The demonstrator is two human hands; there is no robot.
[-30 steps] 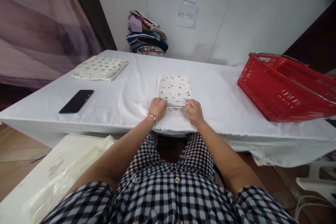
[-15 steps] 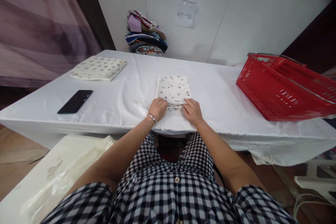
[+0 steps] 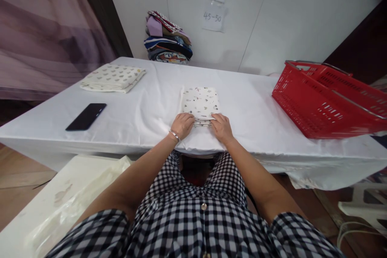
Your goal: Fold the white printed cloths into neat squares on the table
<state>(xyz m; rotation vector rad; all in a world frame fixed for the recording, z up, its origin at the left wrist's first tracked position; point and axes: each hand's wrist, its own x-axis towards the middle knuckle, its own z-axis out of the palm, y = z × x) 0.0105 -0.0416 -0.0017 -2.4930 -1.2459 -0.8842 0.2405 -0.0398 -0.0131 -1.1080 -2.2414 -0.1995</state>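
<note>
A small folded white cloth with a speckled print (image 3: 200, 101) lies flat at the middle of the white-covered table (image 3: 145, 117). My left hand (image 3: 182, 125) grips its near left corner, fingers curled over the edge. My right hand (image 3: 222, 127) holds the near right corner the same way. Both hands rest on the table close to its front edge. A bracelet sits on my left wrist.
A black phone (image 3: 86, 116) lies at the left. A second folded patterned cloth (image 3: 113, 78) sits at the far left. A pile of coloured fabrics (image 3: 167, 38) stands against the wall. A red plastic basket (image 3: 328, 98) occupies the right side. A cream board lies below the table at left.
My hands have shifted slightly inward and forward along the cloth's near edge, pressing its layers down. Nothing else moved.
</note>
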